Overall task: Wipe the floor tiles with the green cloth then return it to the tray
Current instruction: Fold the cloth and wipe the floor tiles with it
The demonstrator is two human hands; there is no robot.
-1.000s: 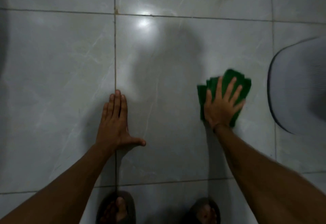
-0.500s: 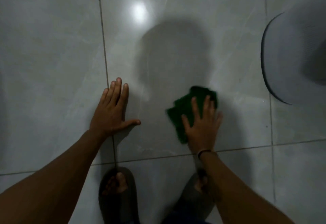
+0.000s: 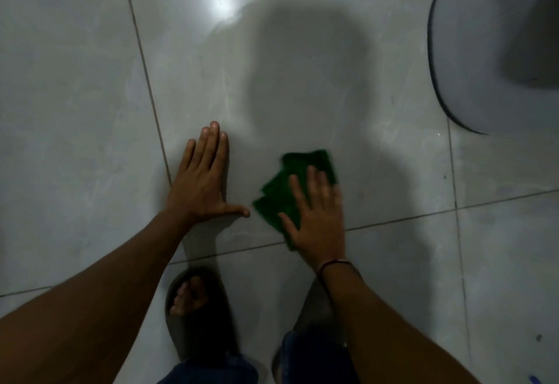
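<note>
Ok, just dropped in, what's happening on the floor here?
A person is crouched over grey floor tiles. The right hand presses flat on the folded green cloth, blurred mid-wipe. The left hand is braced flat on the tile beside it. The tray sits at upper right, without the cloth.

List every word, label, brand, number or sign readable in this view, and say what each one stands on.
None: no readable text anywhere in this view.
Green cloth: plain, blurred by motion, no label showing.
Round grey object at upper right: plain ribbed surface, no marking.
Dark sandal: no visible brand.
Floor tiles: only veining and grout lines.
Wrist band: too thin to carry readable text.
</note>
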